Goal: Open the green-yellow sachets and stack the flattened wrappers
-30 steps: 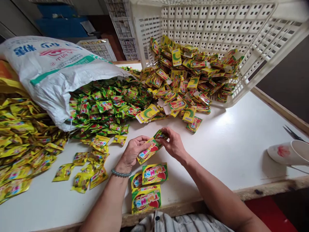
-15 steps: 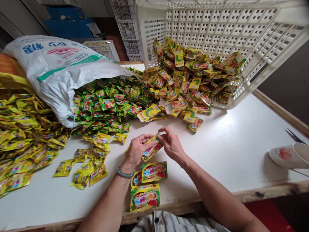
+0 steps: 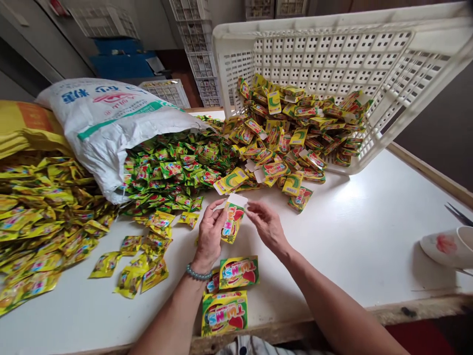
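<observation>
- My left hand (image 3: 210, 236) grips the TWINS box (image 3: 232, 221), white flap (image 3: 238, 199) toward 12 o'clock.
- My right hand (image 3: 266, 224), at the box's 3 o'clock, curls inward; whether it pinches, I cannot tell.
- Basket (image 3: 318, 25): 1 o'clock.

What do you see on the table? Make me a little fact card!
Left hand: holds a TWINS box, white flap showing
Right hand: by the flap; touching or not, unclear
Nearest boxes: three TWINS boxes, one partly hidden
Green packets: at the white sack's mouth
Yellow packets: left side
White crate: tipped, small boxes spilling out
Cup: right side
</observation>
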### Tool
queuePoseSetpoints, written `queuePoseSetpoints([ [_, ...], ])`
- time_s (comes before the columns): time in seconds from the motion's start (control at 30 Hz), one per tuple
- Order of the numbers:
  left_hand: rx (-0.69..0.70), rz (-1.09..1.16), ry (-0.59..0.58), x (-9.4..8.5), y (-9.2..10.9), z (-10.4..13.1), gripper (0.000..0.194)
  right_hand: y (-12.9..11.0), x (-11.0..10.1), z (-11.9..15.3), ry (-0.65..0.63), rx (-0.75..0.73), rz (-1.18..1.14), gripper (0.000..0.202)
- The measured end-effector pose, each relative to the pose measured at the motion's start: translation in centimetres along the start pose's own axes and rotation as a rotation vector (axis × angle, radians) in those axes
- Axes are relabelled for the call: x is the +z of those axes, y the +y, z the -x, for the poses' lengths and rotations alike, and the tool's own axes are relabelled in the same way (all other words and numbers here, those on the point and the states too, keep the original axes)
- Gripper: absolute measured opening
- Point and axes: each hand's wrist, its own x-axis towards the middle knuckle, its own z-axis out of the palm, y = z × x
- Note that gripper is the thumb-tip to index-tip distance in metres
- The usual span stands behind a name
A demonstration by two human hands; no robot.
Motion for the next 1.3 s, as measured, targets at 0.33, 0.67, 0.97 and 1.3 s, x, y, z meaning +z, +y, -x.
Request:
queuePoseSetpoints([
  [0.33, -0.065, -0.127, -0.243, -1.0, -0.3, 0.0, 0.045, 1.5, -0.4, -0.1, -0.176, 0.053, 0.043, 0.033],
  [0.67, -0.068, 0.020, -0.060, -1.0, 0.4, 0.3, 0.050, -0.9, -0.3, 0.2, -0.279, 0.070, 0.035, 0.031],
  [0.97, -0.144, 0.018, -0.018, -0.8, 0.3, 0.1, 0.049, -0.5, 0.1, -0.1, -0.143, 0.356, -0.252, 0.038],
  [1.3, -0.095, 0.093, 0.081, -0.7, 0.9, 0.1, 0.045, -0.6, 0.3, 1.2, -0.232, 0.224, -0.147, 0.039],
])
